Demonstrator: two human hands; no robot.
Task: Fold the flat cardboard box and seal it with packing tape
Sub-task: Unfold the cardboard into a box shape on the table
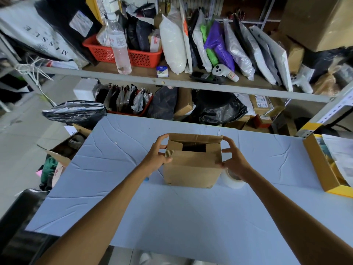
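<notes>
Left hand [159,156] and right hand [233,159] clasp the box [191,169] at its top side edges, fingers half curled. Probably light, stiff cardboard, best gripped at the corners.

A crowded metal shelf [191,84] stands behind the blue-covered table [133,197], pale tiled floor [23,134] at left.

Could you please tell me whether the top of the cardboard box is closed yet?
Partly open: the cardboard box shows a dark rectangular gap between its top flaps.
</notes>
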